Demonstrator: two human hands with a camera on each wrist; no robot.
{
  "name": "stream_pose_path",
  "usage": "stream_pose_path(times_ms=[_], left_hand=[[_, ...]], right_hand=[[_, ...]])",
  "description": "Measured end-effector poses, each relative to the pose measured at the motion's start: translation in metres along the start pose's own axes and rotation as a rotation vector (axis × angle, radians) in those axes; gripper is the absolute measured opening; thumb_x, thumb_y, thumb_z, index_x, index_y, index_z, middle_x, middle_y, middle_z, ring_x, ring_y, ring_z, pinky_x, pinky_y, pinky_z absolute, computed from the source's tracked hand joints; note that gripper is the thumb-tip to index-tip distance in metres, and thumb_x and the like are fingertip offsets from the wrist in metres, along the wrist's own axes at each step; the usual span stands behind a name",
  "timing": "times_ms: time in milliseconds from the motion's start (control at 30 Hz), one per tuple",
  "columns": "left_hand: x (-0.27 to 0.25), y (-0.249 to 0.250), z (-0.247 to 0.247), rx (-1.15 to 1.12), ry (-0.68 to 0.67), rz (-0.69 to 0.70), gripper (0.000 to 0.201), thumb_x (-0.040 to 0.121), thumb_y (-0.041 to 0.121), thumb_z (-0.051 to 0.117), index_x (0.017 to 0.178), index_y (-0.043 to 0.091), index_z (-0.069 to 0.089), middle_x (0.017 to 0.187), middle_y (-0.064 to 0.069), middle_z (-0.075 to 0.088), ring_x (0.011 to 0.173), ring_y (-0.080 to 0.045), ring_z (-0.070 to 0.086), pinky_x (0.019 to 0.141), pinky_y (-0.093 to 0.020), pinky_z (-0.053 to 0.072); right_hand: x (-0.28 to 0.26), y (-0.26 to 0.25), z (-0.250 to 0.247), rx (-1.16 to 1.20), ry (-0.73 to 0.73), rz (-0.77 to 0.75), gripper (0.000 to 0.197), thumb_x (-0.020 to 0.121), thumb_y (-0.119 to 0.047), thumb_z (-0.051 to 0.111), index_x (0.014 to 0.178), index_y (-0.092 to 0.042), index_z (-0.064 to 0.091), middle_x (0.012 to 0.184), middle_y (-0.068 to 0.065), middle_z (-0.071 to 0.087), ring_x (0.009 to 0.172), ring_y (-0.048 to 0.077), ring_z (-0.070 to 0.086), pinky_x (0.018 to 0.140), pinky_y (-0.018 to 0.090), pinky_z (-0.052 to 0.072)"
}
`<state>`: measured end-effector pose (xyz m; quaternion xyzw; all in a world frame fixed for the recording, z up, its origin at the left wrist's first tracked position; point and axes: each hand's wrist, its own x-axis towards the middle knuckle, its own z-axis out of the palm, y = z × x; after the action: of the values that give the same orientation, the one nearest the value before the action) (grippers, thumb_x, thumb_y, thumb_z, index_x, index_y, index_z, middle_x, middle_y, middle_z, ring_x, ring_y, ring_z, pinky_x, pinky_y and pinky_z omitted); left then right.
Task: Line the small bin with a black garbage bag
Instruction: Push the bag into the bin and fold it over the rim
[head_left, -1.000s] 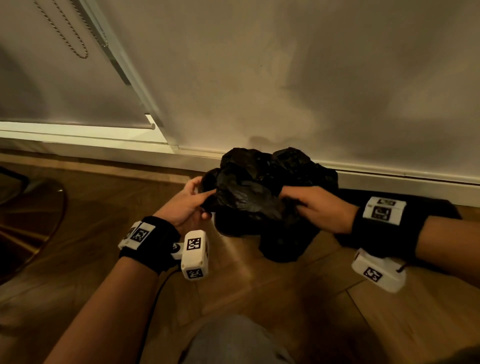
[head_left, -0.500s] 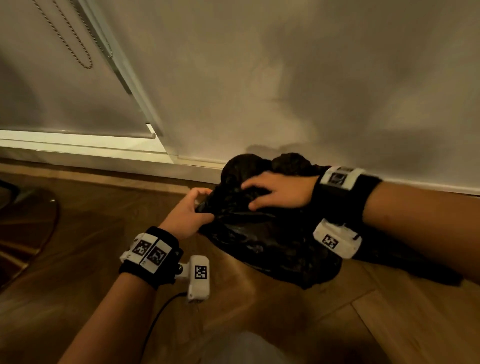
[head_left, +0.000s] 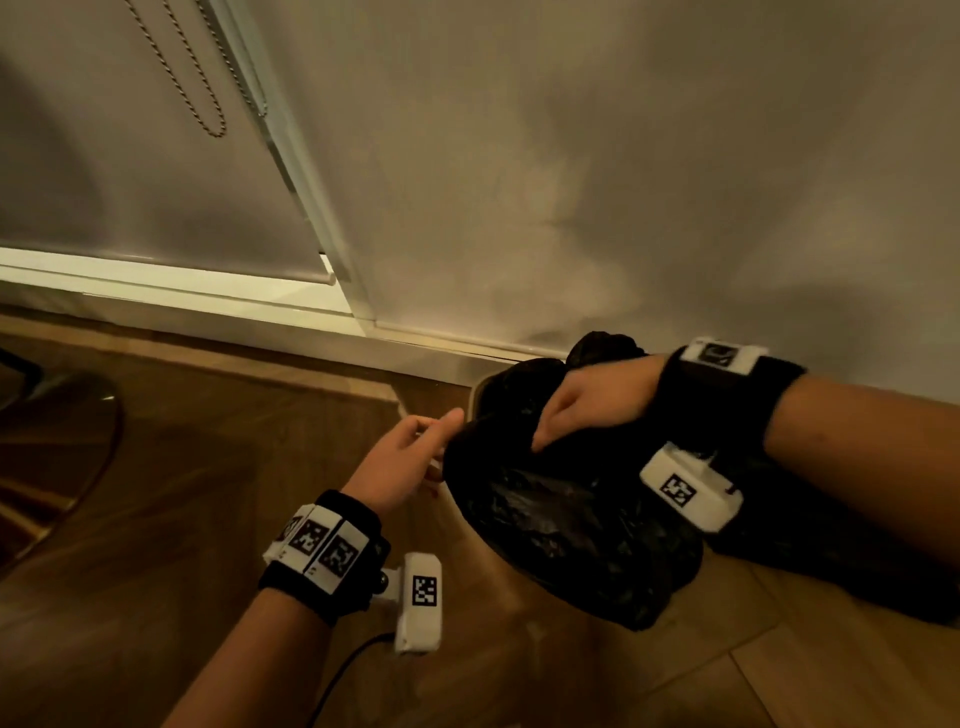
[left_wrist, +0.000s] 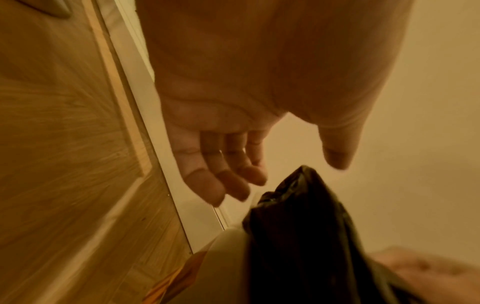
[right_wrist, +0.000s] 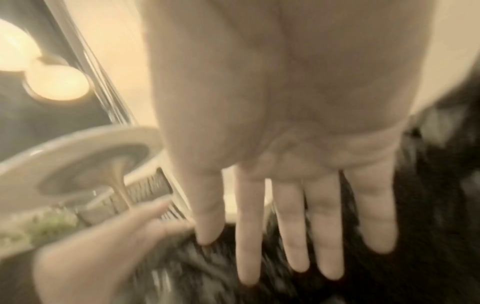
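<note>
The right hand (head_left: 597, 402) presses straight fingers (right_wrist: 324, 236) into the black bag (head_left: 571, 530) (bin (left_wrist: 223, 267) mostly hidden); left hand (head_left: 402, 460) open, just beside.

- The head view is dim and warm, like a room lit by a lamp.
- A bright strip glows under the blind (head_left: 156, 171), low on the left.
- Soft grey shadows lie on the wall (head_left: 597, 171).
- The black bag (head_left: 561, 519) is so dark that its folds barely show.
- Straight lines bend near the edges.
- The left wrist view is orange, and the floor (left_wrist: 59, 144) is streaked with blur.
- The right wrist view is the blurriest, and the right hand (right_wrist: 285, 144) looks pale and smeared.
- Two round lights (right_wrist: 57, 84) glare at its top left.
</note>
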<state>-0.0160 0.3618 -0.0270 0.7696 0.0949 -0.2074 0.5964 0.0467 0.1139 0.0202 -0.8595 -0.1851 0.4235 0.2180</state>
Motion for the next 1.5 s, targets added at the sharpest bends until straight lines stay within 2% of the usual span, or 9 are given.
stream_pose_path(times_ms=[67, 167, 367, 600, 700, 867, 1100, 1333, 1500], left_hand=[[0.003, 0.008, 0.006, 0.074, 0.001, -0.038, 0.059, 0.076, 0.068, 0.057, 0.101, 0.014, 0.060, 0.088, -0.003, 0.063, 0.074, -0.020, 0.065, 0.060, -0.032, 0.051], [0.002, 0.014, 0.018, 0.396, -0.058, 0.032, 0.041, 0.084, 0.049, 0.062, 0.096, 0.010, 0.062, 0.088, -0.005, 0.067, 0.079, -0.021, 0.066, 0.062, -0.031, 0.053], [-0.009, 0.008, -0.009, 0.544, -0.279, 0.100, 0.036, 0.054, 0.051, 0.073, 0.072, 0.024, 0.058, 0.071, 0.007, 0.063, 0.073, -0.013, 0.061, 0.077, -0.039, 0.050], [0.014, 0.069, -0.015, 0.536, 0.005, 0.153, 0.057, 0.077, 0.061, 0.062, 0.123, 0.027, 0.053, 0.112, 0.008, 0.059, 0.104, -0.011, 0.056, 0.073, -0.020, 0.040], [0.038, 0.086, 0.016, 0.579, -0.095, 0.131, 0.076, 0.077, 0.062, 0.061, 0.140, 0.028, 0.036, 0.120, 0.009, 0.051, 0.110, -0.014, 0.052, 0.088, -0.026, 0.041], [0.065, 0.085, 0.029, 0.572, -0.106, 0.222, 0.028, 0.094, 0.045, 0.049, 0.083, 0.021, 0.061, 0.083, 0.005, 0.061, 0.083, -0.015, 0.056, 0.070, -0.024, 0.041], [0.086, 0.021, -0.014, 0.671, -0.029, -0.001, 0.030, 0.095, 0.040, 0.047, 0.082, 0.016, 0.061, 0.087, -0.010, 0.066, 0.080, -0.022, 0.059, 0.071, -0.030, 0.047], [0.020, 0.086, -0.030, 0.576, 0.245, 0.345, 0.026, 0.097, 0.032, 0.048, 0.120, 0.025, 0.058, 0.114, 0.005, 0.059, 0.104, -0.011, 0.055, 0.086, -0.027, 0.040], [-0.001, 0.078, 0.008, 0.804, -0.087, 0.222, 0.065, 0.088, 0.042, 0.060, 0.146, 0.028, 0.034, 0.138, 0.004, 0.050, 0.122, -0.015, 0.052, 0.098, -0.026, 0.042]], right_hand=[[-0.020, 0.005, -0.022, 0.148, 0.298, -0.115, 0.019, 0.089, -0.032, 0.063, 0.101, -0.021, 0.074, 0.096, -0.011, 0.073, 0.083, -0.001, 0.065, 0.081, 0.014, 0.046], [-0.017, 0.026, -0.037, 0.030, 0.613, -0.084, 0.045, 0.083, -0.038, 0.070, 0.125, -0.026, 0.061, 0.119, 0.000, 0.064, 0.110, 0.010, 0.059, 0.093, 0.022, 0.045], [-0.008, 0.066, -0.031, -0.233, 0.541, 0.131, 0.027, 0.085, -0.024, 0.068, 0.111, -0.020, 0.068, 0.113, 0.006, 0.068, 0.104, 0.024, 0.062, 0.083, 0.029, 0.044], [-0.029, 0.070, -0.040, -0.116, 0.542, -0.034, 0.012, 0.087, -0.030, 0.067, 0.089, -0.019, 0.061, 0.094, 0.004, 0.063, 0.090, 0.024, 0.058, 0.084, 0.038, 0.045], [-0.027, 0.066, -0.035, -0.019, 0.510, -0.111, 0.007, 0.092, -0.030, 0.060, 0.088, -0.024, 0.057, 0.091, 0.001, 0.061, 0.088, 0.020, 0.057, 0.081, 0.033, 0.044], [-0.024, 0.086, -0.028, 0.137, 0.567, -0.075, 0.025, 0.099, -0.026, 0.048, 0.100, -0.003, 0.059, 0.091, 0.009, 0.060, 0.082, 0.017, 0.054, 0.074, 0.029, 0.042], [-0.003, 0.142, -0.016, 0.043, 0.560, 0.223, 0.021, 0.100, -0.024, 0.044, 0.094, -0.010, 0.058, 0.105, 0.017, 0.062, 0.099, 0.027, 0.056, 0.076, 0.028, 0.036], [-0.066, 0.094, -0.028, -0.040, 1.124, 0.004, 0.045, 0.094, -0.054, 0.042, 0.135, -0.037, 0.045, 0.135, 0.002, 0.048, 0.127, 0.024, 0.043, 0.108, 0.048, 0.032], [-0.072, 0.074, 0.038, -0.355, 0.654, 0.058, 0.073, 0.090, -0.060, 0.046, 0.151, -0.039, 0.013, 0.159, 0.002, 0.015, 0.144, 0.026, 0.021, 0.115, 0.046, 0.023]])
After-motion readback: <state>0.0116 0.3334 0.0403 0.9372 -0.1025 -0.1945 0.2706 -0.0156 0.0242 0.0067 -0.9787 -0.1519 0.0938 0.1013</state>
